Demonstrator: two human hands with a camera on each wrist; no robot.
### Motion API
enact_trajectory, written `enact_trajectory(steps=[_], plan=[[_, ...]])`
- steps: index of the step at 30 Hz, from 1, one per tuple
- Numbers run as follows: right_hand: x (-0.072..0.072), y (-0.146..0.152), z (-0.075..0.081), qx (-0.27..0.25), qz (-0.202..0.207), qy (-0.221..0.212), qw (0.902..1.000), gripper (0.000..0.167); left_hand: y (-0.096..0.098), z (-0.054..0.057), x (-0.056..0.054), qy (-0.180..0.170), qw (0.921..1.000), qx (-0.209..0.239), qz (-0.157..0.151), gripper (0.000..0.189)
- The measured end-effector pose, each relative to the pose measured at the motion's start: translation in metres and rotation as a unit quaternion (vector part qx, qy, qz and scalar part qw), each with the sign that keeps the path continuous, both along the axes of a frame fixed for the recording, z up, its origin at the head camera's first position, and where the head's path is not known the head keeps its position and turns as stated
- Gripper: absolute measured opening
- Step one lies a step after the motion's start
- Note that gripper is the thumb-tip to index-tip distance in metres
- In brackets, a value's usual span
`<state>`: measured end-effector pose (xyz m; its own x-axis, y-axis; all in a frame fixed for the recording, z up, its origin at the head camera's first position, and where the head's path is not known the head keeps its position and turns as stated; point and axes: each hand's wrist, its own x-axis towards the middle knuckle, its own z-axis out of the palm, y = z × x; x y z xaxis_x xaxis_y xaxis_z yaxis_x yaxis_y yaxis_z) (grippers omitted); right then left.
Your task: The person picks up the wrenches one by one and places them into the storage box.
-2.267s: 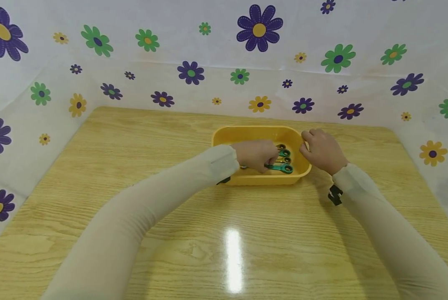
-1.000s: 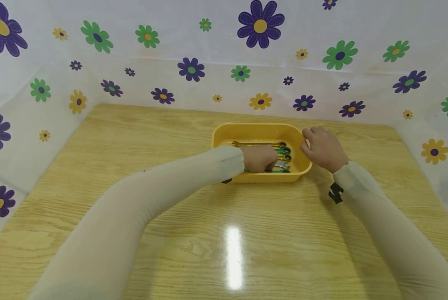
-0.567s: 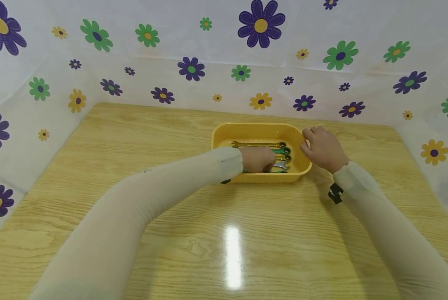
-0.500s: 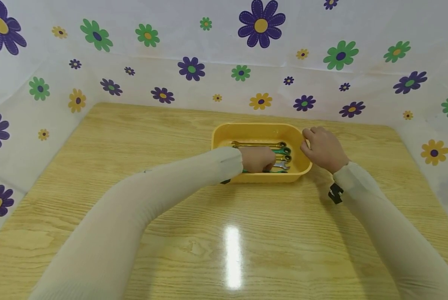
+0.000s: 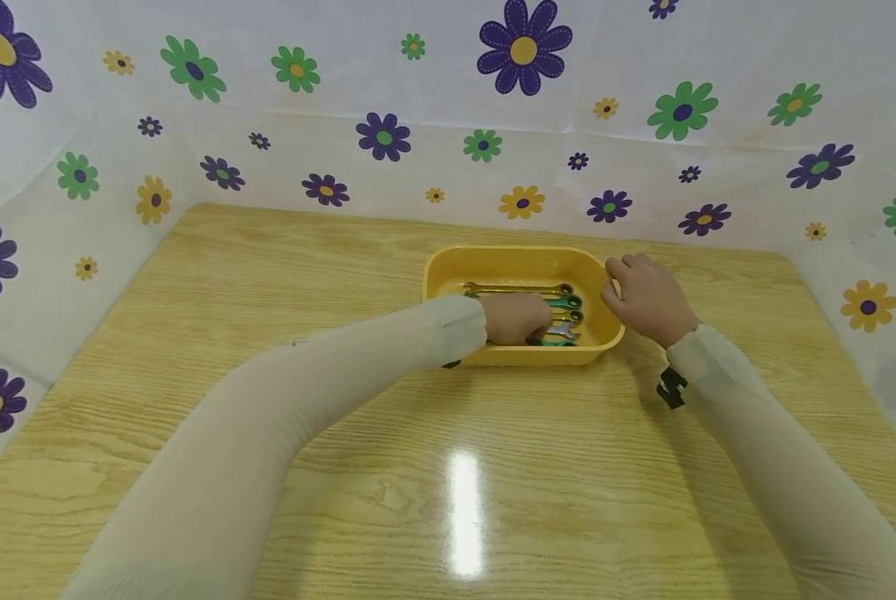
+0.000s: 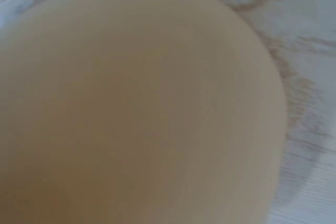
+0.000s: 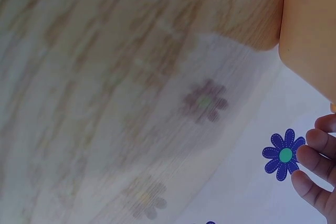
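A yellow plastic bin [image 5: 518, 356] sits towards the back of the table. My left hand [image 5: 518, 319] reaches down inside it, fingers curled round a green ratchet wrench [image 5: 562, 342] along the near wall; most of that wrench is hidden under the hand. Beyond it lie a silver open-end head [image 5: 565, 330], another green wrench [image 5: 568, 302] and a gold wrench [image 5: 523, 289], side by side. At the bin's right end my right hand [image 5: 650, 297] grips the rim; in the right wrist view its fingertips [image 7: 310, 182] show just outside the wall.
A wood-grain table [image 5: 387, 492] bears the bin. White sheeting [image 5: 417, 92] printed with flowers hangs behind it and at both sides. In the left wrist view, the bin's outer wall [image 6: 157, 108] fills most of the picture, blurred.
My left hand has lowered the green wrench into the bin by the near wall, turning its ring end from view. The right hand stays on the rim; the last half second is still.
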<state>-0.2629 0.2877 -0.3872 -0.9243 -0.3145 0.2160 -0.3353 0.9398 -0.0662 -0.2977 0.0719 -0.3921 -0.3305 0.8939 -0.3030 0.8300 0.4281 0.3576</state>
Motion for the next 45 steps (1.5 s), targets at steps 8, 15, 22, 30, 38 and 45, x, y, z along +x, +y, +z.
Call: enact_trajectory(steps=[8,15,22,30,38,45], plan=[[0.0,0.0,0.001,0.004,-0.002,-0.001,1.0,0.014,0.0,0.002,0.0,0.018,0.9997,-0.015,0.004,0.044],[0.001,-0.001,0.001,0.006,0.003,0.002,1.0,0.014,-0.002,0.002,0.002,0.021,0.9997,-0.006,0.007,0.047],[0.002,0.0,0.0,0.001,0.009,0.004,1.0,0.013,-0.005,0.005,-0.002,0.037,0.9993,0.004,-0.006,0.043],[0.002,-0.001,0.0,0.004,0.003,-0.002,1.0,0.014,-0.01,0.016,-0.002,0.063,0.9979,0.013,-0.004,0.025],[0.003,-0.002,0.001,0.005,0.005,-0.002,1.0,0.014,-0.011,0.029,0.006,0.084,0.9964,0.006,0.006,0.027],[0.002,-0.001,0.0,0.007,0.007,0.002,1.0,0.014,-0.013,0.031,0.009,0.094,0.9955,0.005,0.015,0.009]])
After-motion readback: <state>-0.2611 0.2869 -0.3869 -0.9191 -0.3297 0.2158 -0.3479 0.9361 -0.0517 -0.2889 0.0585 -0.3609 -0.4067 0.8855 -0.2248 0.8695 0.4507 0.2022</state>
